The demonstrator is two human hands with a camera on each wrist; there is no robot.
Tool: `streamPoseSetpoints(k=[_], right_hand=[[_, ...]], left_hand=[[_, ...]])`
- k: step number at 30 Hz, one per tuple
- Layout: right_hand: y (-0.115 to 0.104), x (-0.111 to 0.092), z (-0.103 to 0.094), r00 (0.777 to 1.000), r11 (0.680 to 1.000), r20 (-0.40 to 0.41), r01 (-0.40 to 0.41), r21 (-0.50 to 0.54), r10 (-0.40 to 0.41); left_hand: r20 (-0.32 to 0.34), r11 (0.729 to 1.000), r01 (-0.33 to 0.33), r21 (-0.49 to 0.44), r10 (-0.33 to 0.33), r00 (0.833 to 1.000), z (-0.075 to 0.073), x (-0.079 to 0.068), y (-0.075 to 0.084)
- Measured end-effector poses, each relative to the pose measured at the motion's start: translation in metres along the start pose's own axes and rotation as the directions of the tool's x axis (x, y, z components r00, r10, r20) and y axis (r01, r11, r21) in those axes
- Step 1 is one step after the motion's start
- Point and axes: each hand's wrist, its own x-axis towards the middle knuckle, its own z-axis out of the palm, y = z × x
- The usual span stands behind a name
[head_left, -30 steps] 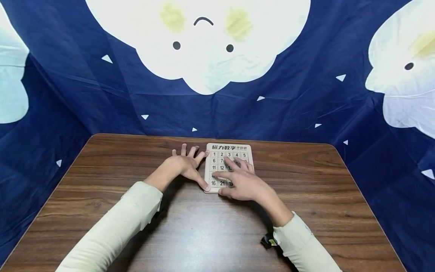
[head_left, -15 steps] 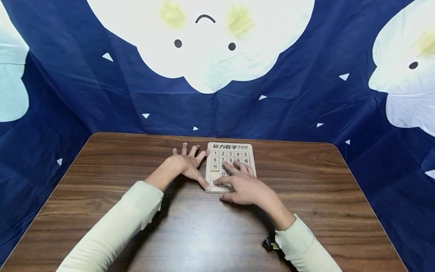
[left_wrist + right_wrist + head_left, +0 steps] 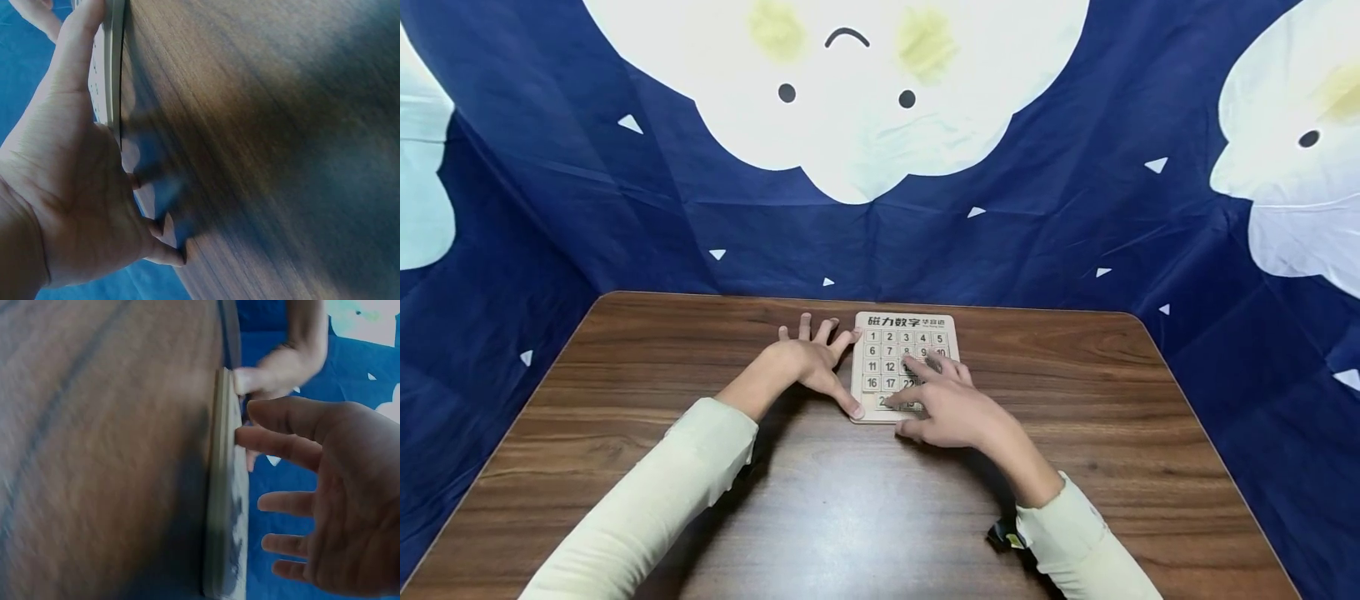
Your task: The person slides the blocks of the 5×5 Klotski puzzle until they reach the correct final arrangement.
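A pale number sliding puzzle [image 3: 951, 333] lies flat on the table, its black-numbered tiles in rows below a printed title. My left hand [image 3: 808, 362] spreads along its left side, thumb at the lower left corner and index fingertip at the upper left edge. Over the lower right part reaches my right hand [image 3: 951, 408], index fingertip on a bottom-row tile [image 3: 882, 402] beside a bare slot at the left end. Its other fingers hover over the tiles and hide several. In the right wrist view the index finger [image 3: 275, 442] touches the board's face [image 3: 237, 506].
The brown wood-grain table [image 3: 842, 517] reaches out on all sides of the puzzle. Behind it hangs a dark blue cloth [image 3: 775, 225] with white clouds. A small black device [image 3: 1003, 536] sits at the right cuff.
Tile 16 has gone up from the bottom row into the row above, leaving the bottom left slot bare. My right index finger has shifted right to the neighbouring tile. The left hand stays put.
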Motion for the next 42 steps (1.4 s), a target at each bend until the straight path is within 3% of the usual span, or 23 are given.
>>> streamPoseSetpoints(k=[4,11,19,25,32,42], right_hand=[[-0.001,0.002,0.002,0.999,0.999,0.04,0.029,0.035,-0.03],[0.014,-0.009,-0.009,0.999,1.0,-0.044,-0.023,0.005,0.023],[0.015,-0.009,-0.006,1.0,0.999,-0.002,0.028,0.036,-0.028],[0.029,-0.01,-0.012,0.997,0.999,-0.08,-0.021,0.038,0.024],[0.032,-0.011,-0.009,0.998,0.998,-0.038,-0.05,0.033,0.052],[0.034,-0.013,-0.009,0.995,0.996,-0.05,-0.082,0.038,0.084]], left_hand=[[0.002,1.0,0.002,0.0,-0.002,1.0,0.001,0.0,-0.001],[0.003,1.0,-0.004,-0.001,0.004,1.0,0.0,0.001,0.0],[0.003,1.0,0.0,0.002,0.0,1.0,-0.001,0.0,-0.001],[0.0,1.0,-0.003,-0.003,0.003,1.0,0.0,0.001,-0.002],[-0.006,1.0,-0.005,-0.004,0.005,1.0,0.0,0.0,-0.002],[-0.007,1.0,-0.004,0.0,0.004,1.0,0.0,0.0,-0.001]])
